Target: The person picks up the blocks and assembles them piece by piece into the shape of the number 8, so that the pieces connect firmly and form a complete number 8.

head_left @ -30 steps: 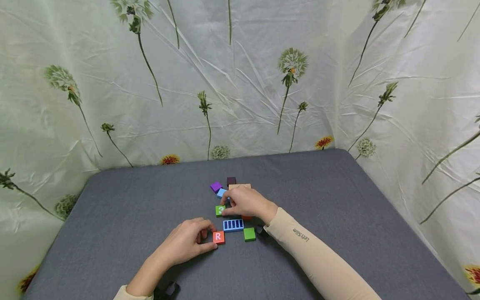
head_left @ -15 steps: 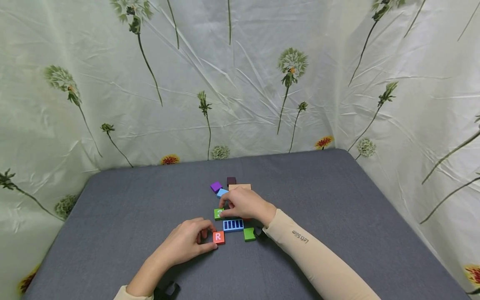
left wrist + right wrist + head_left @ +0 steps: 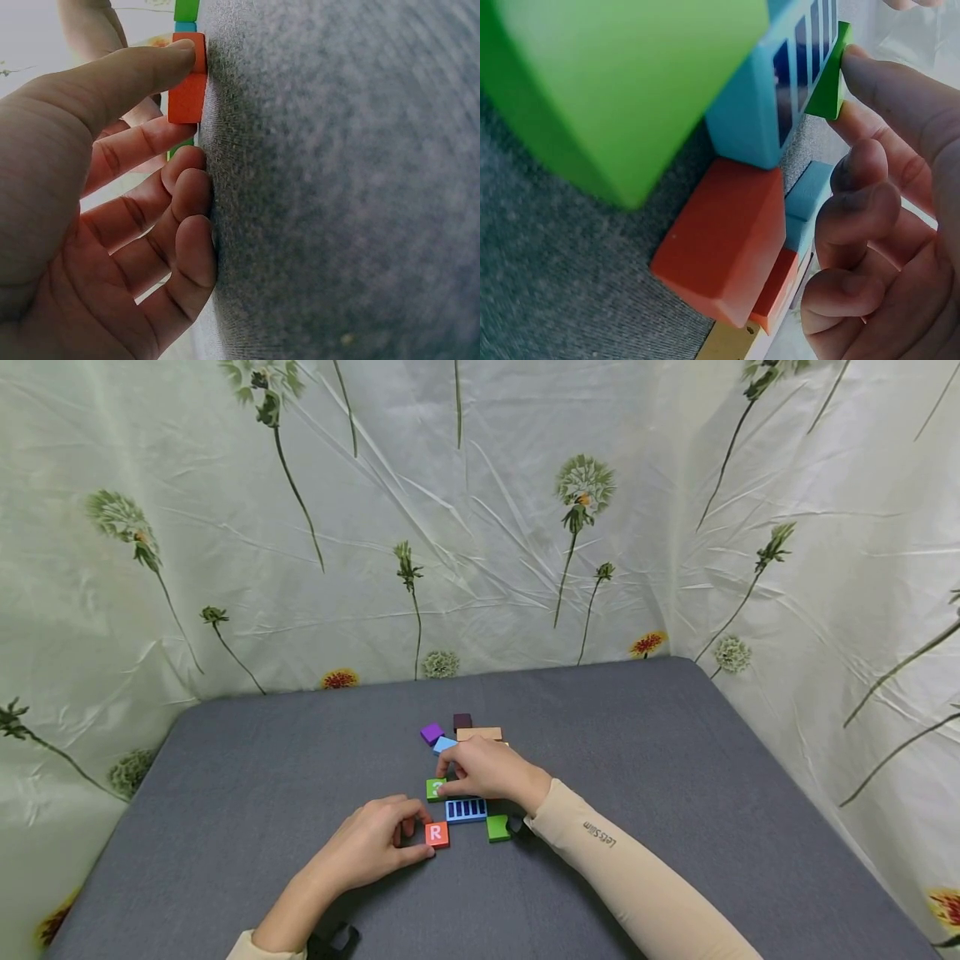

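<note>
My left hand (image 3: 378,843) pinches a red block (image 3: 437,835) marked R between thumb and index finger, flat on the table; the left wrist view shows its thumb (image 3: 161,64) laid along that block. Farther in, my right hand (image 3: 495,768) pinches a small green block (image 3: 432,790) with a white mark, partly covered by the thumb. Between the two hands lies a blue block (image 3: 467,811) with dark stripes. A plain green block (image 3: 497,828) touches its near right corner. Another red block (image 3: 727,232) sits beside the striped one in the right wrist view, under my right hand.
Beyond my right hand lie a purple block (image 3: 432,733), a light blue block (image 3: 444,746), a dark block (image 3: 462,721) and a tan block (image 3: 480,733). A grey cloth covers the table (image 3: 637,743). Behind hangs a flower-printed curtain (image 3: 495,543).
My right hand has slid the marked green block a short way toward me and to the left, closer to the striped block. My left hand and the R block have stayed in place.
</note>
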`<action>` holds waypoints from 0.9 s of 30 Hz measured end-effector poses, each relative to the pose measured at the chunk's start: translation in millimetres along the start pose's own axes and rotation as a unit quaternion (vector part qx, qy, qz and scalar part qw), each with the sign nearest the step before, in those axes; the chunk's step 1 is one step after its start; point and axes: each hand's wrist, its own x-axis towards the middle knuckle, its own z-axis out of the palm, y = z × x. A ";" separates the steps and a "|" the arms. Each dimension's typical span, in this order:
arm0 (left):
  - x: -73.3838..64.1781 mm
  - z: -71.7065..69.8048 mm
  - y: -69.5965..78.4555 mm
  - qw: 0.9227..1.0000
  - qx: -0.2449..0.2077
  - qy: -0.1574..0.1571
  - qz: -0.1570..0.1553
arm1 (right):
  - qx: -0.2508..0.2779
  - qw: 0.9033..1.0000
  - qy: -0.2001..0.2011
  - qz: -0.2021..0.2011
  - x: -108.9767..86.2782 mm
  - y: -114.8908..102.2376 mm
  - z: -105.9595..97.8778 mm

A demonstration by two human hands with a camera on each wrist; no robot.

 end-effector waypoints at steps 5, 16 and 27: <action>0.7 0.4 -0.3 1.000 -0.004 -0.003 -0.001 | 0.000 1.000 0.003 -0.012 -0.2 1.8 1.2; 0.7 -0.8 0.4 1.000 -0.003 -0.006 0.000 | 0.001 1.000 -0.004 -0.007 -0.6 1.3 1.1; 0.6 -1.1 1.5 1.000 -0.006 -0.006 0.000 | 0.013 1.000 -0.009 -0.003 -1.5 1.8 1.7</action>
